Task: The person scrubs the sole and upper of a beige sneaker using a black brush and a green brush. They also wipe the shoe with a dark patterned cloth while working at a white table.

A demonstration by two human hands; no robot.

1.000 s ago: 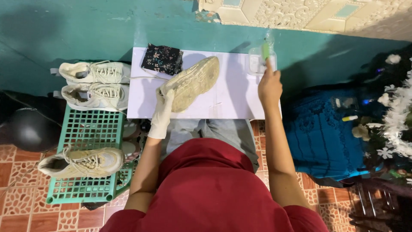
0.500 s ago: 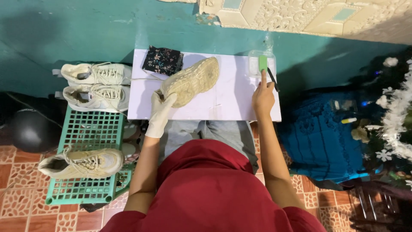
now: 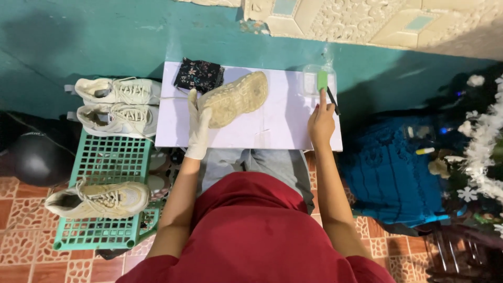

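Observation:
My left hand (image 3: 198, 126), in a white glove, grips a dirty cream sneaker (image 3: 236, 97) that lies sole up on a white board (image 3: 262, 131) across my lap. My right hand (image 3: 320, 121) rests at the board's right side and holds a small green brush (image 3: 322, 80), whose head is over a clear plastic container (image 3: 310, 83) at the far right corner. A thin black stick (image 3: 332, 100) lies just beside that hand. A black floral cloth (image 3: 199, 75) sits at the board's far left corner, next to the sneaker.
A green plastic crate (image 3: 112, 157) stands to my left with two cream sneakers (image 3: 118, 105) at its far end and one (image 3: 99, 199) near me. A dark round object (image 3: 36, 157) lies further left. Blue cloth (image 3: 390, 167) and a white garland (image 3: 482, 152) are on the right.
My right hand has come down from near the wall to the board's right side, bringing the green brush over the clear container. The left hand and sneaker have barely shifted.

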